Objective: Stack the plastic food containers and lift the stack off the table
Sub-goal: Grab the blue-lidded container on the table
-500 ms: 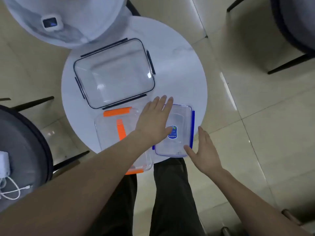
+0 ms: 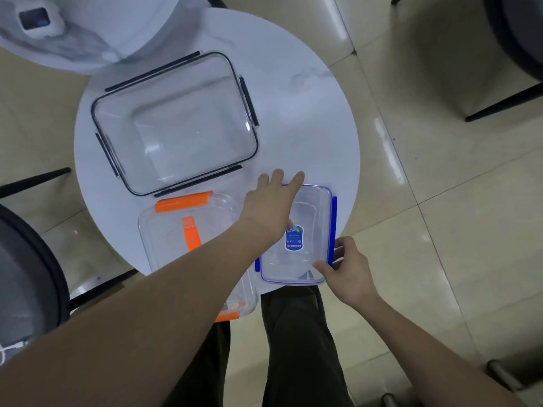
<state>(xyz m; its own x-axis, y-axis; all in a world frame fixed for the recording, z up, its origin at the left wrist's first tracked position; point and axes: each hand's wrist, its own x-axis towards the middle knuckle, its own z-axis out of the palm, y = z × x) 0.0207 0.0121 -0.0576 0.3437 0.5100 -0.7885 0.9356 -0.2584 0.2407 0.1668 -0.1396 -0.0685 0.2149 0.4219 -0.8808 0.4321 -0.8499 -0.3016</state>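
Three clear plastic containers lie on a round white table [image 2: 299, 92]. The largest, with black clips [image 2: 176, 121], sits at the back left. An orange-clipped one [image 2: 176, 239] overhangs the near edge. The smallest, with blue clips and a blue sticker [image 2: 311, 230], sits at the near right edge. My left hand [image 2: 270, 207] lies flat over the blue container's left rim, fingers spread toward its far corner. My right hand [image 2: 349, 268] grips its near right corner, thumb on the lid and fingers on the blue side clip.
A second white round table [image 2: 97, 30] with a small device on it overlaps the far left. A dark chair [image 2: 26, 274] stands at the left and another [image 2: 517, 45] at the far right. My legs are under the near table edge, on a tiled floor.
My right hand has moved up from beside the blue-clipped container and taken hold of its near right corner. My left hand has stayed on it.
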